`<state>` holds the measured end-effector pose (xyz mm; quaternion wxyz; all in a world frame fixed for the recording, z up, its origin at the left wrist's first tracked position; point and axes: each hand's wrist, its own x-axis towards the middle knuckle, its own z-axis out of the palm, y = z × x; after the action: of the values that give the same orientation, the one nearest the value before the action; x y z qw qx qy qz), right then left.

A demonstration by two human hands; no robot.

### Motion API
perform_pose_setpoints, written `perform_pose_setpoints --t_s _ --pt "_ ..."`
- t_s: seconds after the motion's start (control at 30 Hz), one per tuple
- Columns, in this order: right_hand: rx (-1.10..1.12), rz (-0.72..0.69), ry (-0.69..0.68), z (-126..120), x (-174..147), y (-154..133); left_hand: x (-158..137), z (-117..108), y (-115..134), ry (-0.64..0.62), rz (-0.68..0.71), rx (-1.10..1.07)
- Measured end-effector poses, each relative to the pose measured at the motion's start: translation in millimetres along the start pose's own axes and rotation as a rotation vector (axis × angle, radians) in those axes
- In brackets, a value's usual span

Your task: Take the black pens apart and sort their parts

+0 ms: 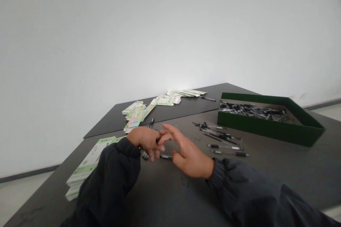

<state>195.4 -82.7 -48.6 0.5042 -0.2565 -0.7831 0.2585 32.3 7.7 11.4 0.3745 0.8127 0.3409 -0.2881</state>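
Nearest, stacked cartons (pixel 89 163) are lying beside the left sleeve (pixel 114 177), probably to stay out of the way. Over the surface (pixel 160 198), the left hand (pixel 146 140) and right hand (pixel 190 156) are meeting, fingers bent, at a small dark piece (pixel 157 140); I cannot tell which is gripping it. Loose pens (pixel 225 136) are lying rightward, seemingly for easy reach. Beyond, a green tray's (pixel 261 132) walls are containing heaped pens (pixel 247 110). Farthest, flat-looking cartons (pixel 183 93) are overlapping by the wall (pixel 170 28), perhaps saving room.
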Motion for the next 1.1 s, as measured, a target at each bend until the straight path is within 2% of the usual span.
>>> perform_pose_setpoints --t_s 0.13,0.27,0.47,0.67,0.87,0.97,1.1 --pt "-0.050 0.092 0.068 -2.5 0.4 -1.0 2.6 2.9 3.7 0.005 -0.065 -0.068" --pt "-0.111 0.161 0.115 0.6 -0.3 3.9 5.5 5.5 2.7 0.021 -0.053 -0.093" --pt "-0.016 0.054 0.049 2.0 -0.1 0.6 5.0 2.8 -2.1 -0.011 -0.033 -0.024" --pt "-0.118 0.144 0.099 1.6 -0.6 3.7 7.9 3.8 4.6 -0.021 -0.068 -0.081" --pt "-0.067 0.058 0.084 6.1 -1.6 6.2 8.2 2.7 -7.5 -0.005 0.014 0.010" --pt "-0.038 0.073 0.078 5.5 -1.5 3.4 9.8 0.3 -10.8 -0.052 0.046 0.041" --pt "-0.117 0.130 0.102 5.1 -1.3 3.7 10.4 1.1 -4.2 -0.040 -0.011 -0.034"
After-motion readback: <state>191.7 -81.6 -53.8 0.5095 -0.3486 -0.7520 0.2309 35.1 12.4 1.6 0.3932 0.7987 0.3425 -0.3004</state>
